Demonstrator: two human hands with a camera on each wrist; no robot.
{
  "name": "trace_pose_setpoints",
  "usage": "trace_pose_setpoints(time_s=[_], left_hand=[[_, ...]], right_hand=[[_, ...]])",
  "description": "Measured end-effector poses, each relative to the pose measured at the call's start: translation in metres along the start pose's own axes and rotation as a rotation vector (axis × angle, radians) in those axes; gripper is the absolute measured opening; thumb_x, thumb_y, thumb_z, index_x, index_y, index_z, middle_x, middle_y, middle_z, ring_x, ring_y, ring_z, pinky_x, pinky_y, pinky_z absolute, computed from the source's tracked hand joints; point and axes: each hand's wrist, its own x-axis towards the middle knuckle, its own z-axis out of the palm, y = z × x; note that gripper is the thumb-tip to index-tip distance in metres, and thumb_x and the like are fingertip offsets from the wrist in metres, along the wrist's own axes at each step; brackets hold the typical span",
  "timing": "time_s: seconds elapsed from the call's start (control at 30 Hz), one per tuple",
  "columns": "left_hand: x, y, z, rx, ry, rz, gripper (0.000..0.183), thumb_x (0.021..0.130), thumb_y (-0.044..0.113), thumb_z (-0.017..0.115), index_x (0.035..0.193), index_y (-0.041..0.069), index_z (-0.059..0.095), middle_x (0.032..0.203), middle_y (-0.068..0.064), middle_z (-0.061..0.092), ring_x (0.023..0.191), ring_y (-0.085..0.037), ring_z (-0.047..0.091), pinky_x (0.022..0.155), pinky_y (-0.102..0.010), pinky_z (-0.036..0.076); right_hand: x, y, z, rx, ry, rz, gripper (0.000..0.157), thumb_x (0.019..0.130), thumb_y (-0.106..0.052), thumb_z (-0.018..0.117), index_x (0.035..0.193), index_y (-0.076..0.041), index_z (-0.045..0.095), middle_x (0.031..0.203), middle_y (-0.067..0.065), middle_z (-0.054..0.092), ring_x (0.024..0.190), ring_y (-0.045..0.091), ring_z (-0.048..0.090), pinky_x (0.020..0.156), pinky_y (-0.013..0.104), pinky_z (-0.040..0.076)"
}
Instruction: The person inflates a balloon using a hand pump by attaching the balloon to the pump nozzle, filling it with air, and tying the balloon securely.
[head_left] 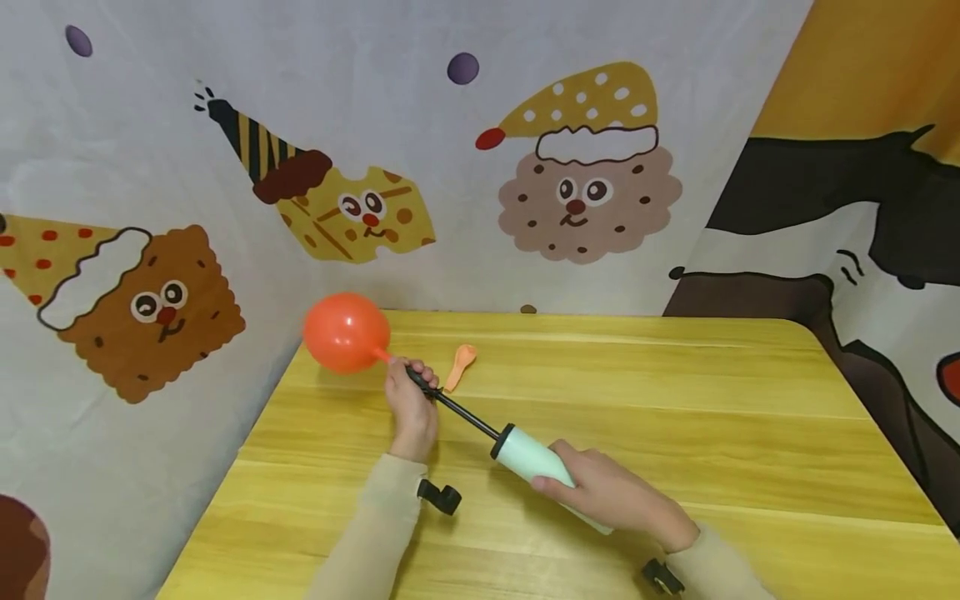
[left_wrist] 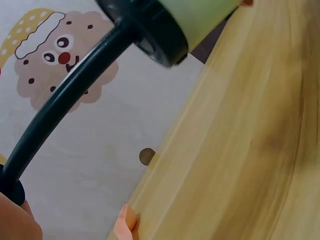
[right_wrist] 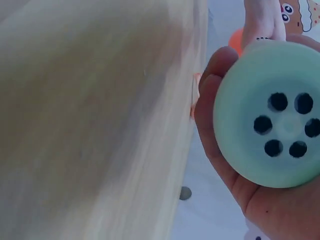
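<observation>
While the balloon (head_left: 346,332) hides the table's (head_left: 637,392) far-left corner before printed cloth (head_left: 450,175), the left hand (head_left: 411,410) grips the pump's (head_left: 517,448) black end (head_left: 420,381), the right hand (head_left: 611,487) its barrel (right_wrist: 235,135).

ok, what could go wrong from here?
The red balloon could slip off the pump and deflate if the left hand, gripping close to its neck, loosens. It is already round, so further pumping might burst it. The limp orange balloon lies close to that hand and could get nudged.
</observation>
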Motion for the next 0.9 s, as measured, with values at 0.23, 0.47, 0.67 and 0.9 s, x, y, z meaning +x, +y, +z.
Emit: trace_pose_setpoints(time_s=[0.23,0.47,0.67,0.9], left_hand=[[-0.011,-0.010,0.003,0.012,-0.018,0.006,0.031,0.116,0.025,0.030,0.091,0.010,0.043,0.072,0.000,0.047,0.057,-0.011,0.044,0.050,-0.021,0.040],[-0.028,-0.024,0.006,0.028,-0.045,-0.032,0.030,0.115,0.021,0.030,0.091,0.010,0.044,0.073,0.000,0.048,0.057,-0.011,0.045,0.051,-0.021,0.039],[-0.041,-0.033,0.011,0.073,-0.072,-0.076,0.032,0.115,0.027,0.032,0.090,0.011,0.046,0.073,0.001,0.049,0.058,-0.009,0.047,0.053,-0.020,0.041],[-0.038,-0.026,0.014,0.077,-0.104,-0.075,0.032,0.115,0.027,0.034,0.090,0.011,0.046,0.071,0.002,0.050,0.057,-0.009,0.047,0.052,-0.020,0.042]], right_hand=[[0.010,-0.006,0.009,-0.017,0.017,0.013,0.048,0.105,-0.053,0.055,0.118,-0.008,0.055,0.077,-0.005,0.057,0.060,0.006,0.054,0.051,0.027,0.048],[0.024,-0.013,0.018,-0.020,0.030,0.028,0.058,0.105,-0.058,0.051,0.125,-0.003,0.055,0.077,-0.004,0.058,0.060,0.008,0.056,0.051,0.028,0.050],[0.032,-0.016,0.020,-0.003,0.051,0.038,0.059,0.106,-0.058,0.049,0.126,-0.003,0.055,0.079,-0.002,0.058,0.061,0.010,0.057,0.051,0.029,0.050],[0.038,-0.024,0.019,0.055,0.072,0.052,0.057,0.105,-0.056,0.051,0.126,-0.003,0.055,0.079,0.000,0.059,0.060,0.011,0.058,0.049,0.031,0.051]])
